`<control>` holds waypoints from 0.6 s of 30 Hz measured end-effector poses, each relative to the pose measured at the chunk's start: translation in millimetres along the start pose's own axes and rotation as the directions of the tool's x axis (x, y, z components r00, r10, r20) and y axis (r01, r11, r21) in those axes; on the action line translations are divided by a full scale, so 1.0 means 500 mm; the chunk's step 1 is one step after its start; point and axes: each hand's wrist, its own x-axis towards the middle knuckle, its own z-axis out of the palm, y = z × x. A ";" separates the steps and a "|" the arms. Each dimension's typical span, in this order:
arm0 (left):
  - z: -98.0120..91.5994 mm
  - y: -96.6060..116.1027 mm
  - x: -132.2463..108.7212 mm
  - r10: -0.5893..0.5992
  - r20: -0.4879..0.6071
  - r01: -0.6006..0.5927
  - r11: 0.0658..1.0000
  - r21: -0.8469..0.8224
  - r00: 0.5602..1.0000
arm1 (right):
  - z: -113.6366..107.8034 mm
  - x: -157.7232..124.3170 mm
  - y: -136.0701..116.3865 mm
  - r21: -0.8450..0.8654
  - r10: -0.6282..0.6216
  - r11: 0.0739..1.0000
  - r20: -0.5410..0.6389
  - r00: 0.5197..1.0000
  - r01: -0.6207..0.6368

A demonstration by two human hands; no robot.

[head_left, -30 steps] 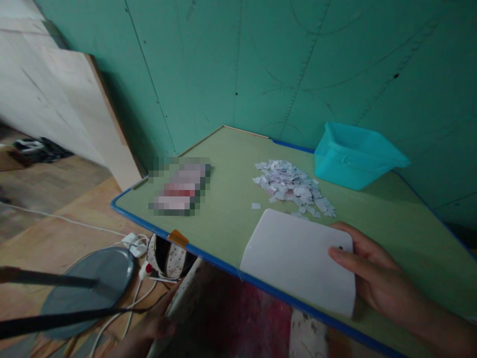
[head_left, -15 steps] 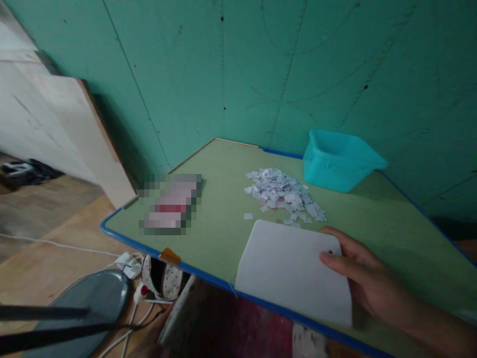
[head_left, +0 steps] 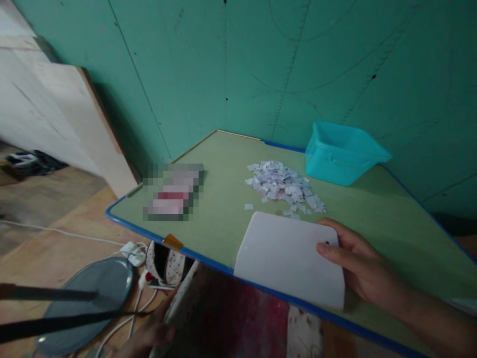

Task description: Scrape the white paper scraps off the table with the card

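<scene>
My right hand (head_left: 365, 268) grips a flat white board (head_left: 288, 258) with rounded corners by its right side, thumb on top beside a small dark hole. The board lies over the table's front edge. Just beyond it is a heap of small white paper pieces (head_left: 283, 181), with one piece (head_left: 249, 207) apart on the left. Low in the view, my left hand (head_left: 154, 334) is dark and blurred below the table, close to the pale, stained edge of a red-bottomed thing (head_left: 238, 308); its fingers are too unclear to read.
A turquoise plastic bin (head_left: 341, 156) stands at the back right of the green table (head_left: 219, 159). A pixelated flat object (head_left: 173, 194) lies on the left. Below are a grey round base (head_left: 89, 306), white cables and a power strip (head_left: 133, 252). A green wall (head_left: 194, 64) rises behind.
The view has shifted slightly, so the table sits higher in the picture. More of my left hand shows at the bottom. My right hand still holds the white board.
</scene>
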 end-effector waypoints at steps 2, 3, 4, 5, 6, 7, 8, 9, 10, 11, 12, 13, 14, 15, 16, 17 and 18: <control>0.002 0.000 -0.001 0.031 -0.013 -0.030 0.998 0.059 0.999 | -0.002 -0.001 0.002 -0.008 0.003 1.000 -0.007 1.000 -0.003; 0.001 -0.003 -0.001 0.032 -0.024 -0.030 0.995 0.092 0.999 | -0.002 -0.001 0.003 -0.009 0.005 1.000 -0.012 1.000 -0.005; -0.001 -0.006 -0.001 0.025 -0.038 -0.020 0.992 0.121 0.999 | -0.003 -0.001 0.003 -0.010 0.006 1.000 -0.016 1.000 -0.006; -0.004 -0.011 0.000 0.018 -0.059 -0.009 0.989 0.146 0.998 | -0.003 -0.002 0.003 -0.013 0.006 1.000 -0.016 1.000 -0.006; -0.006 -0.016 0.001 0.016 -0.082 -0.002 0.986 0.165 0.997 | -0.004 -0.002 0.004 -0.019 0.007 1.000 -0.014 1.000 -0.007; -0.009 -0.020 0.002 0.021 -0.100 -0.004 0.985 0.175 0.995 | -0.004 -0.002 0.004 -0.026 0.009 1.000 -0.006 1.000 -0.009; -0.010 -0.024 0.002 0.032 -0.107 -0.013 0.985 0.174 0.994 | -0.005 -0.003 0.004 -0.031 0.009 0.999 0.004 1.000 -0.009; -0.011 -0.028 0.003 0.047 -0.103 -0.029 0.985 0.168 0.994 | -0.005 -0.003 0.004 -0.030 0.009 1.000 0.012 1.000 -0.009; -0.010 -0.030 0.004 0.063 -0.092 -0.047 0.986 0.161 0.994 | -0.004 -0.002 0.004 -0.025 0.009 1.000 0.018 1.000 -0.008; -0.009 -0.031 0.005 0.077 -0.079 -0.064 0.986 0.156 0.994 | -0.004 -0.002 0.003 -0.018 0.011 1.000 0.026 1.000 -0.011; -0.007 -0.030 0.007 0.087 -0.067 -0.076 0.985 0.155 0.994 | -0.003 -0.001 0.003 -0.010 0.014 1.000 0.033 0.999 -0.014; -0.005 -0.029 0.008 0.096 -0.061 -0.085 0.984 0.158 0.994 | -0.002 -0.001 0.003 -0.004 0.019 1.000 0.039 0.999 -0.019; -0.003 -0.026 0.008 0.105 -0.061 -0.093 0.982 0.166 0.993 | -0.002 0.000 0.002 -0.003 0.024 1.000 0.042 0.999 -0.024; 0.000 -0.023 0.009 0.113 -0.065 -0.100 0.980 0.173 0.992 | -0.001 0.000 0.002 -0.004 0.029 1.000 0.042 0.999 -0.029; 0.002 -0.019 0.008 0.117 -0.068 -0.104 0.979 0.173 0.991 | -0.001 0.000 0.002 -0.008 0.031 1.000 0.039 0.999 -0.030; 0.003 -0.016 0.008 0.117 -0.071 -0.103 0.981 0.167 0.991 | -0.001 -0.001 0.002 -0.013 0.032 0.999 0.034 0.999 -0.031; 0.004 -0.013 0.006 0.111 -0.074 -0.099 0.983 0.152 0.991 | -0.002 -0.001 0.003 -0.018 0.031 0.999 0.028 0.999 -0.031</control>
